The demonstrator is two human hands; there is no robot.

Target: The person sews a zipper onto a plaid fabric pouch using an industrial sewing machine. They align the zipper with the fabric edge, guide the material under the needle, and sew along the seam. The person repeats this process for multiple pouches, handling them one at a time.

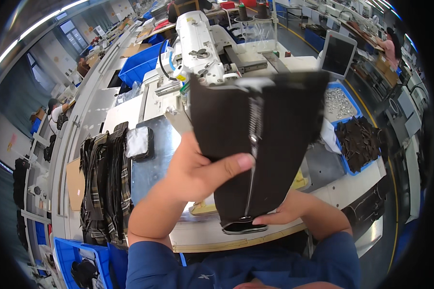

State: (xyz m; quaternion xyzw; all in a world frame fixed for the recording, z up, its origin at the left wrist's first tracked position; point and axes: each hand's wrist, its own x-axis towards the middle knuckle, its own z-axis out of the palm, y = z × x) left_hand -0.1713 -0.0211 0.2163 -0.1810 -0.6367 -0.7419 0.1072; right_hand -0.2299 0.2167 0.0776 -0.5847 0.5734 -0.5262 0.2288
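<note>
fingers of the left hand (197,168) are closed on the left edge of the dark cloth (287,139), thumb laid across its front to the zipper (254,120), the rest hidden behind. the right hand (291,208) pinches the lower end, thumb in front; its other fingers are mostly out of sight, so how tightly they grip cannot be told. held up over the counter (193,244), the cloth has a blurred top edge and covers part of the sewing machine (195,41) beyond.
</note>
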